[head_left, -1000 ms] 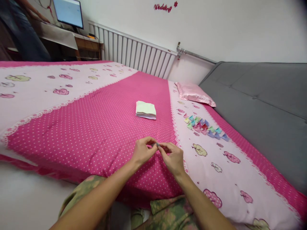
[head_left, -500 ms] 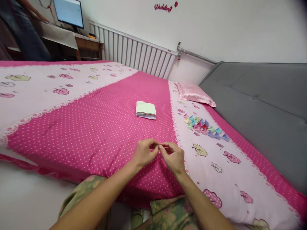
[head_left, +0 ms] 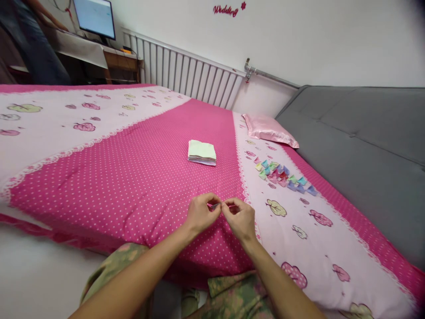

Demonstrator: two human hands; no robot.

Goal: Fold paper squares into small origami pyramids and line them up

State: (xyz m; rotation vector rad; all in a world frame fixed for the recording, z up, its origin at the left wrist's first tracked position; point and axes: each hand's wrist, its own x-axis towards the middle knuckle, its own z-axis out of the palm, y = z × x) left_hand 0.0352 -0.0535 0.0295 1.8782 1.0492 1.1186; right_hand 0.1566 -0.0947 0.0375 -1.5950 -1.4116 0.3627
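Above one bed (head_left: 126, 177), left hand (head_left: 199, 213) and right hand (head_left: 242, 220) pinch one paper scrap (head_left: 217, 205).

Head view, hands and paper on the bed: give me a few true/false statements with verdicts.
1. The left hand and the right hand both pinch one small paper piece between their fingertips. True.
2. The paper stack lies on the pale border of the bedspread. False: it lies on the dotted pink middle panel.
3. The coloured folded pieces lie on the pale border, right of the stack. True.
4. The left hand rests on the paper stack. False: the stack lies apart, farther up the bed, with neither hand touching it.
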